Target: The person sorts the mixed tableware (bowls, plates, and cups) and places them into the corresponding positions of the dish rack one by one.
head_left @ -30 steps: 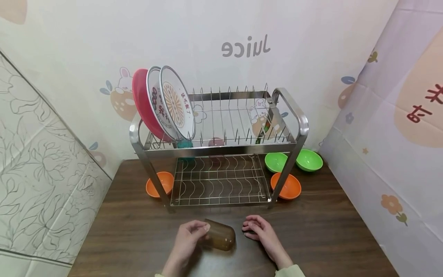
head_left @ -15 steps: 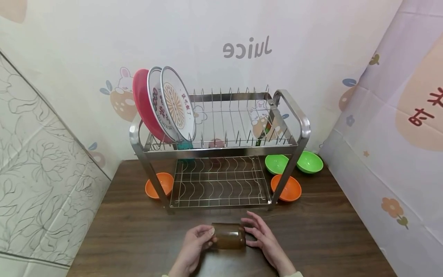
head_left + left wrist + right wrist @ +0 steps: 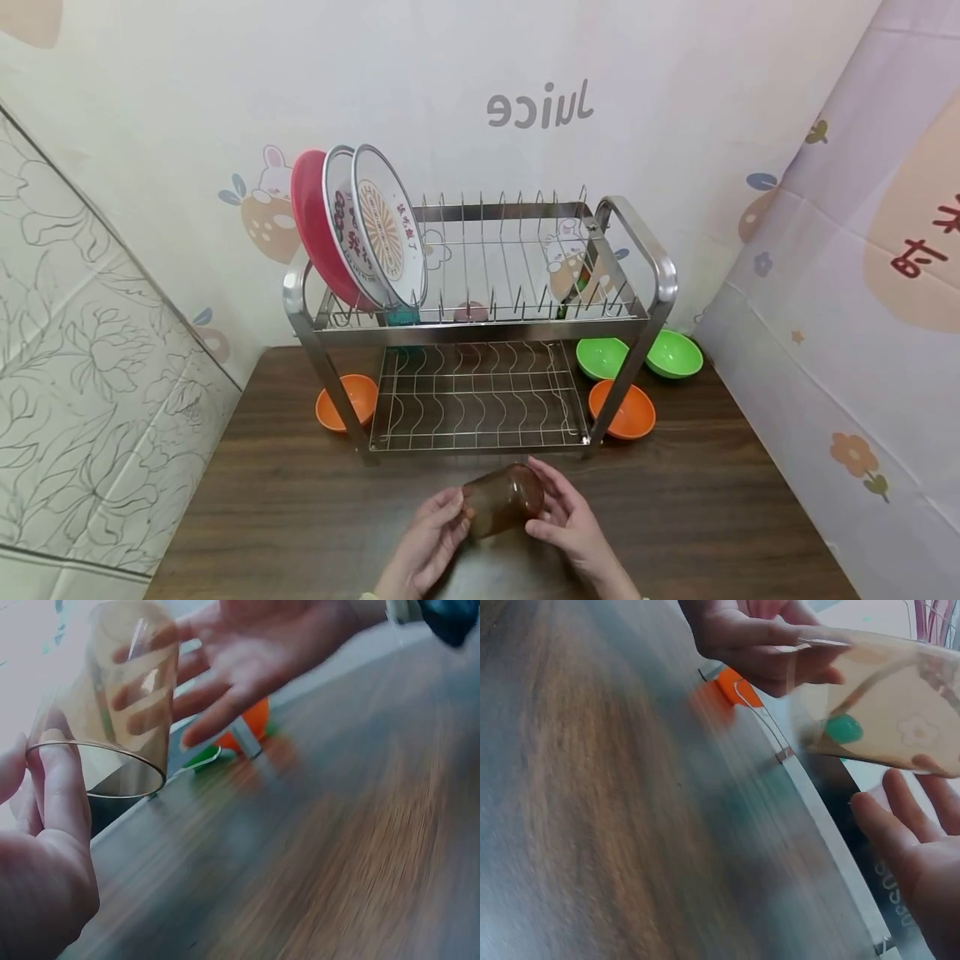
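Cup (image 3: 497, 502) is off the rack (image 3: 480, 335), held over the bench (image 3: 712, 500) just in front of the rack's lower front edge. Change over the last second: its base end has swung from pointing away from the rack, through roughly parallel, to angling toward it. Left hand (image 3: 429, 535) pinches the cup's rim. Right hand (image 3: 572, 523), apart from the cup a second ago, is now at its base, fingers extended and spread; from where I stand, I cannot tell whether they touch.

Reading: left hand probably bears the weight alone, right hand in place to share it; work appears mid-handling, cup not set down. Dishes (image 3: 397, 237) at the rack's upper left and orange bowls (image 3: 628, 412) either side of the rack: no change noted.
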{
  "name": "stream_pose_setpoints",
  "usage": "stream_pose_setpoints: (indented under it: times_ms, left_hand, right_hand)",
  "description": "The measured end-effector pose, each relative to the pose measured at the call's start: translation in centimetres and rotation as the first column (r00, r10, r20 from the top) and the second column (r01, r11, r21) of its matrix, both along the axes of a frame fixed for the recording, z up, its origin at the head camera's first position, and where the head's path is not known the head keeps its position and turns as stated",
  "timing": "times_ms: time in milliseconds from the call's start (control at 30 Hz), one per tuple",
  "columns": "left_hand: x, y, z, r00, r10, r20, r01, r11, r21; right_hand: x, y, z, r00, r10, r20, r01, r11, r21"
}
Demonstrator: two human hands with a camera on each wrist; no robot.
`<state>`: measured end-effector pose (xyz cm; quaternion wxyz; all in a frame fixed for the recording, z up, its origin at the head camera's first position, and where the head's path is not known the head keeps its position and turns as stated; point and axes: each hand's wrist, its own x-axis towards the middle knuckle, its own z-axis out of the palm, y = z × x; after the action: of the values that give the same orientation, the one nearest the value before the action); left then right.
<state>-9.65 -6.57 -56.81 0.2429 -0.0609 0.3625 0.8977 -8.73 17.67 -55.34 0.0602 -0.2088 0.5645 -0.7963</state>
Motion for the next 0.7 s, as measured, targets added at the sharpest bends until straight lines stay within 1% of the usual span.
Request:
stream_pose_setpoints:
  times_ms: [100,167,233,333,433,567,700]
  left_hand:
    - [0.0,0.3,-0.1,1.0,-0.023,-0.004,0.023,0.996,0.092]
    - [0.0,0.5,-0.2,0.999,-0.046,-0.01,0.047,0.989,0.139]
    - [0.0,0.8,-0.3,0.998,-0.066,-0.018,0.068,0.983,0.17]
    - [0.0,1.2,-0.5,0.997,-0.08,-0.023,0.083,0.977,0.195]
    - [0.0,1.4,-0.7,0.996,-0.081,-0.023,0.084,0.978,0.19]
    - [-0.1,1.4,-0.9,0.997,-0.079,-0.001,0.078,0.986,0.146]
    - [-0.2,1.3,-1.0,0.996,-0.085,0.023,0.083,0.992,0.093]
  right_hand:
    - [0.1,-0.4,0.0,0.999,-0.046,0.002,0.046,0.999,-0.003]
    - [0.1,-0.6,0.0,0.998,-0.054,-0.019,0.054,0.998,-0.022]
    - [0.0,-0.9,0.2,0.998,-0.051,-0.048,0.048,0.998,-0.051]
    - [-0.2,-1.2,0.4,0.996,-0.047,-0.074,0.04,0.996,-0.083]
    - [-0.3,-1.4,0.5,0.995,-0.069,-0.075,0.064,0.996,-0.062]
    - [-0.4,-1.5,0.7,0.99,-0.115,-0.086,0.12,0.991,0.053]
    - [-0.4,-1.4,0.9,0.981,-0.166,-0.103,0.181,0.97,0.165]
